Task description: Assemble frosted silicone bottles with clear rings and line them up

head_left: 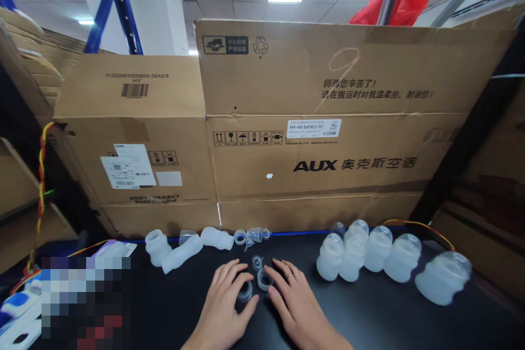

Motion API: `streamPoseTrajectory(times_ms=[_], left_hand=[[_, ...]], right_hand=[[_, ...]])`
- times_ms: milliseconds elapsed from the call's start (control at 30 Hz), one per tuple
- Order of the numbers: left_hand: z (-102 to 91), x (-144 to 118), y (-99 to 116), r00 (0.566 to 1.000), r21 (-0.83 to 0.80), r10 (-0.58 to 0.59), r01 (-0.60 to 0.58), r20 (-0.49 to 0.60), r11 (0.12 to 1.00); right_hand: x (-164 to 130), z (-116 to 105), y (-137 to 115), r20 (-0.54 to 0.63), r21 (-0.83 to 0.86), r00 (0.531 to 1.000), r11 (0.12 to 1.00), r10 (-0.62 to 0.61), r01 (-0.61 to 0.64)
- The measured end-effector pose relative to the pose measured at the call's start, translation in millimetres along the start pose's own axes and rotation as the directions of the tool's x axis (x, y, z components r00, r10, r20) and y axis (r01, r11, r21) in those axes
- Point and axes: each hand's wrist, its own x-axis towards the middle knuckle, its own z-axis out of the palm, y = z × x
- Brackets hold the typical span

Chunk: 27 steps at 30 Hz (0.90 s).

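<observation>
My left hand (pixel 227 298) lies over the black table, fingers spread. A clear screw ring (pixel 245 293) sits between its forefinger and thumb; whether they touch it I cannot tell. My right hand (pixel 298 299), with a ring on one finger, is also spread, its fingertips at the edge of a second screw ring (pixel 263 280). Just beyond both hands lies a clear silicone nipple (pixel 257 262). Farther back are a third screw ring (pixel 240 237), a clear cap (pixel 255 234) and another small nipple (pixel 266 234).
Several frosted baby bottles with clear caps (pixel 403 258) stand or lean at the right. Uncapped frosted bottles (pixel 182 254) lie at the back left, near one upright bottle (pixel 157 249). Large cardboard (pixel 254 175) walls the back. Packaging (pixel 20 306) and yellow-red wires (pixel 42 175) are at left.
</observation>
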Motion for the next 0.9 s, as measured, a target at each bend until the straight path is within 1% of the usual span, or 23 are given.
streamPoseTrajectory(times_ms=[100,233,367,500,633,900], left_hand=[[1.4,-1,-1,0.999,0.018,-0.032,0.033,-0.027,0.999],[6.7,-1,-4,0.994,0.057,-0.101,0.104,-0.05,0.993],[14.5,-2,-11,0.984,0.109,-0.175,0.177,-0.031,0.978],[18.8,-3,-15,0.981,0.13,-0.193,0.19,0.014,0.973],[17.8,-4,-14,0.978,0.129,-0.205,0.198,0.039,0.972],[17.3,-4,-10,0.975,0.117,-0.217,0.212,0.039,0.97]], right_hand=[[0,2,1,-0.035,0.009,0.999,1.0,0.003,-0.003],[-2,3,4,-0.091,0.032,0.995,0.998,-0.05,0.053],[0,5,5,-0.099,0.044,0.991,0.995,-0.089,0.094],[3,7,9,-0.138,0.063,0.984,0.991,-0.113,0.122],[3,9,13,-0.184,0.092,0.973,0.983,-0.138,0.157],[2,12,15,-0.184,0.115,0.971,0.978,-0.151,0.174]])
